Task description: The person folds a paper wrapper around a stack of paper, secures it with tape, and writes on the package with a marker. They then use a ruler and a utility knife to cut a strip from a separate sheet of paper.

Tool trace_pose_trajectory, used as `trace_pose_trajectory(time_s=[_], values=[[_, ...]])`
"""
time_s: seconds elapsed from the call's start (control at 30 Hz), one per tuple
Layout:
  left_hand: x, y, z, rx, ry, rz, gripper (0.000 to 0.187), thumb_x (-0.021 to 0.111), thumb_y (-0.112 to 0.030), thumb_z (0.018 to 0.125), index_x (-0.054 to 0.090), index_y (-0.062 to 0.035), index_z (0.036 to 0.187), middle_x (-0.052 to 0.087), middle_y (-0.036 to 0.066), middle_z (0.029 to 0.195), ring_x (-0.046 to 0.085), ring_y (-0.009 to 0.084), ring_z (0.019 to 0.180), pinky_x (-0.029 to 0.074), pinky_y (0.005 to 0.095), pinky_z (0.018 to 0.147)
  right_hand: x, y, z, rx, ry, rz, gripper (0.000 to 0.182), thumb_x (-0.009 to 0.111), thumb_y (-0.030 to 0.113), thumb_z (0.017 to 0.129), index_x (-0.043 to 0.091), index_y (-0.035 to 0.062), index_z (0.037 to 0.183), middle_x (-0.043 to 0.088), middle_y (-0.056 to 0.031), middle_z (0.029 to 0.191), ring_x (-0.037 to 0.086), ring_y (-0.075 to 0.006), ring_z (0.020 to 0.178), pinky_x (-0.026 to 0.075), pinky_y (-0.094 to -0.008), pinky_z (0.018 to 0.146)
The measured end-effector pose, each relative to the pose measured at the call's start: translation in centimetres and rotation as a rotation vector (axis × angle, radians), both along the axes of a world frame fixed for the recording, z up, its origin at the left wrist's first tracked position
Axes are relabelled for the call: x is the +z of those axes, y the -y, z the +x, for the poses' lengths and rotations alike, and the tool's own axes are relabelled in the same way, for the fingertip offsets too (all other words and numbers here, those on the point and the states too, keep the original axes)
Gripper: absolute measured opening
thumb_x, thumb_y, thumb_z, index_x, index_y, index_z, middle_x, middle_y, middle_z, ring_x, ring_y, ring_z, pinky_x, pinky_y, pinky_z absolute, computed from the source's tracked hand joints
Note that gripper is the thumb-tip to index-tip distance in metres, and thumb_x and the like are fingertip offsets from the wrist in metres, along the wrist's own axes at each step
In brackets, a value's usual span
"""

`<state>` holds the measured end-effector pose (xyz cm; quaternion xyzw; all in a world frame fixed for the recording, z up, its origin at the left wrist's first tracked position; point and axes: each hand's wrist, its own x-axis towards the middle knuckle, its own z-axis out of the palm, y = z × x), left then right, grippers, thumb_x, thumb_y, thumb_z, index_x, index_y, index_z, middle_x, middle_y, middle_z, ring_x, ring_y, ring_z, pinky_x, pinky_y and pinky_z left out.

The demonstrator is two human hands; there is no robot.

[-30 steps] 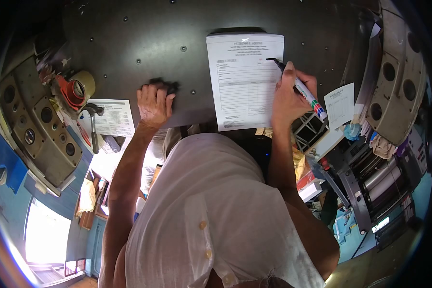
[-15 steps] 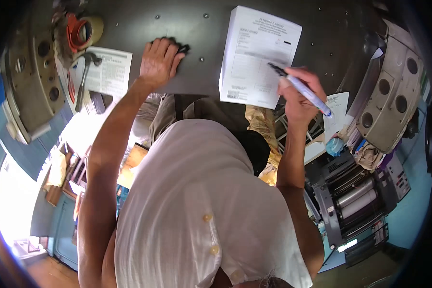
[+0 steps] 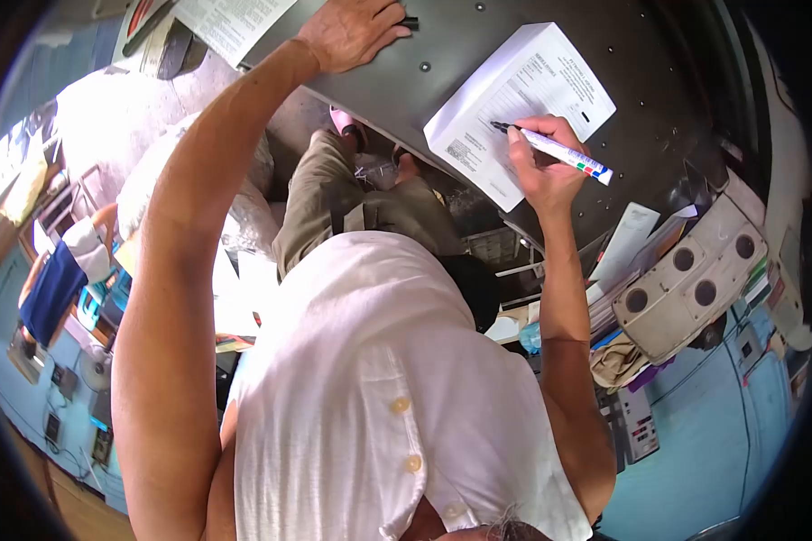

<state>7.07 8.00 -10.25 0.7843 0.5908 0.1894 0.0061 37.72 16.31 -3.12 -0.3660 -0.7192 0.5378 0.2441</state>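
My right hand [image 3: 550, 171] is closed around a whiteboard marker [image 3: 573, 159] with a white barrel and coloured bands. Its uncapped black tip meets the printed form on top of a thick paper stack [image 3: 478, 113]. A short black mark [image 3: 585, 117] shows near the form's far edge. At the left, my left hand [image 3: 356, 34] rests on the dark metal table [image 3: 451, 54] with its fingers curled together. A black marker cap [image 3: 411, 23] pokes out from under those fingertips.
Another printed sheet [image 3: 235, 22] lies left of my left hand. To the right stands a beige metal part with round holes [image 3: 686, 279], beside papers. Large pale sacks [image 3: 144, 126] fill the floor at left. Farther back is another person [image 3: 59, 279].
The view has turned and shifted, so the table and stack sit tilted. The marker tip has moved across the form, and the right hand keeps its grip. My left hand stays on the table.
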Motion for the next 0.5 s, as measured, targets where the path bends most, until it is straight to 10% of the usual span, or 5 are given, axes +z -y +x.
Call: trace_pose_trajectory(time_s=[0.5], values=[[0.9, 0.1, -0.2, 0.044, 0.047, -0.098, 0.020, 0.060, -0.027, 0.090, 0.053, -0.0086, 0.093, 0.051, 0.011, 0.087, 0.053, 0.0291, 0.085, 0.042, 0.0422, 0.078, -0.3, 0.2, -0.4, 0.003, -0.001, 0.127, 0.014, 0.075, 0.002, 0.076, 0.066, 0.0020, 0.086, 0.060, 0.0015, 0.065, 0.046, -0.0014, 0.051, 0.036, -0.0179, 0.046]])
